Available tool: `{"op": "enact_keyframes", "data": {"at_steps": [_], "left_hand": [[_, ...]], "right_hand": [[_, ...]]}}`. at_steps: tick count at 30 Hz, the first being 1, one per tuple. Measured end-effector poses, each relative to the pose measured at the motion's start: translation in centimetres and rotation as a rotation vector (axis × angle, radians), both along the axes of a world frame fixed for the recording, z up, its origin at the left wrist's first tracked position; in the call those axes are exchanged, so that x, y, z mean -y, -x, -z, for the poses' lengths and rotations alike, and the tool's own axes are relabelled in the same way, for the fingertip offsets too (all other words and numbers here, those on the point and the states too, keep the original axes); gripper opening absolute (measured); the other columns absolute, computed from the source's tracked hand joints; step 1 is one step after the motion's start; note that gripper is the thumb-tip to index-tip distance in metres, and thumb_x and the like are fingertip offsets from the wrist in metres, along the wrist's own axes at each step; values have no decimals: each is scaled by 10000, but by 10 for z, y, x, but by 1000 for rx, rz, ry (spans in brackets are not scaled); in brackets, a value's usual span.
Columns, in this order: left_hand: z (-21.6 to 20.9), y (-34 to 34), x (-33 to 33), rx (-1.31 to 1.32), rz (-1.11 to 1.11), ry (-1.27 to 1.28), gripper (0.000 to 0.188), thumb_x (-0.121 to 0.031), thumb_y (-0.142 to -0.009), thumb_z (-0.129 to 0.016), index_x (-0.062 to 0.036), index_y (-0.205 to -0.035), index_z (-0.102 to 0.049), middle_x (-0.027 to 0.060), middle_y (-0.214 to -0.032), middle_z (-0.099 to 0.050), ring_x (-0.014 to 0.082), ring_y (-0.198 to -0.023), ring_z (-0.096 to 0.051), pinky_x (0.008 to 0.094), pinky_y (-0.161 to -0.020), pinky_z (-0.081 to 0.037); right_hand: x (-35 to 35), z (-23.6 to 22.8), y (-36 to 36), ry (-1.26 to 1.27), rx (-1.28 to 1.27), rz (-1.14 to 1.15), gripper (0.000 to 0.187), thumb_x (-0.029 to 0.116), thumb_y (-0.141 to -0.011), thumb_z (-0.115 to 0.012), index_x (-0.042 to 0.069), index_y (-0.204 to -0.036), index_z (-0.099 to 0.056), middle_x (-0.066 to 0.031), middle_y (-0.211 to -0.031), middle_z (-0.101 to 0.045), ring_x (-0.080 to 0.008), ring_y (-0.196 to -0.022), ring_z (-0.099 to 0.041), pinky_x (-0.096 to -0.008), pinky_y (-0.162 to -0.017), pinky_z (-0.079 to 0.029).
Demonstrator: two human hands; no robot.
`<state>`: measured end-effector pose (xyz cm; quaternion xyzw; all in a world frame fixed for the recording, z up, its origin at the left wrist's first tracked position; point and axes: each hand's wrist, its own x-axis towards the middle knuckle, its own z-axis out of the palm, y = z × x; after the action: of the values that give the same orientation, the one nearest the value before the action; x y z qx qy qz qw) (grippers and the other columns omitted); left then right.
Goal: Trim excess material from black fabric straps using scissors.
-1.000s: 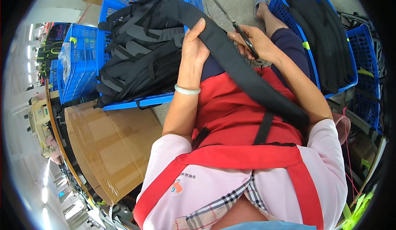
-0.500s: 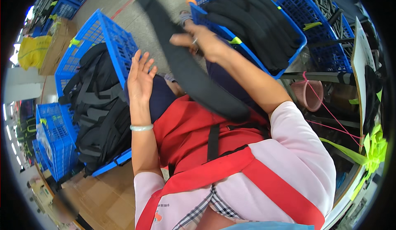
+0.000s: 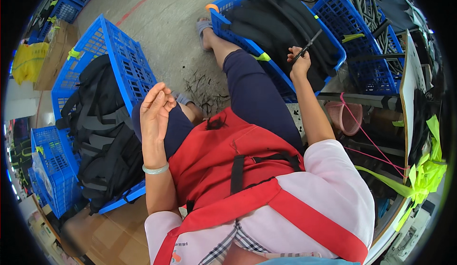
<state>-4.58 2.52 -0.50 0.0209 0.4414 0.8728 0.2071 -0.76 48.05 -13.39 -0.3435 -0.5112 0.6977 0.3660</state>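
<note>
Over the right-hand crate, my right hand (image 3: 300, 65) is closed around a slim dark pair of scissors (image 3: 310, 42), blades pointing away from me. Just beneath it lie several long black padded strips (image 3: 266, 24), stacked in the blue crate (image 3: 340, 58). My left hand (image 3: 156, 110) is raised above my left knee, fingers loosely bent and apart, holding nothing. Nearest to it stands another blue crate (image 3: 138, 60), tilted and filled with black and grey padded straps (image 3: 102, 122).
Dark scraps (image 3: 202, 86) litter the floor between the crates. At right are a crate of grey tubing (image 3: 376, 32), a pink mesh basket (image 3: 343, 117) and neon-yellow ribbons (image 3: 426, 174). Cardboard (image 3: 112, 231) lies lower left; a yellow sack (image 3: 29, 63) is farther left.
The black padded strip has left my right hand, which moved right to above the crate of strips. My left hand's fingers have bent inward. My lap is uncovered.
</note>
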Motion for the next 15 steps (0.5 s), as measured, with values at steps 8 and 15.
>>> {"op": "enact_keyframes", "data": {"at_steps": [8,15], "left_hand": [[-12,-26,36,33,-83,31,257,-71,-915,-610,17,-1156,-605,114,-1016,-663,180,-820,-658,287,-728,-546],[19,-25,164,144,-392,219,188,-49,-920,-596,12,-1094,-633,87,-920,-657,165,-788,-650,289,-712,-545]], "right_hand": [[-1,-32,40,-999,594,-193,213,156,-881,-653,7,-1030,-631,-139,-1036,-650,-223,-911,-640,-347,-811,-491],[-89,69,43,-1042,690,-262,520,361,-857,-714,-69,-1107,-564,-182,-1017,-629,-287,-940,-596,-366,-855,-454]]}}
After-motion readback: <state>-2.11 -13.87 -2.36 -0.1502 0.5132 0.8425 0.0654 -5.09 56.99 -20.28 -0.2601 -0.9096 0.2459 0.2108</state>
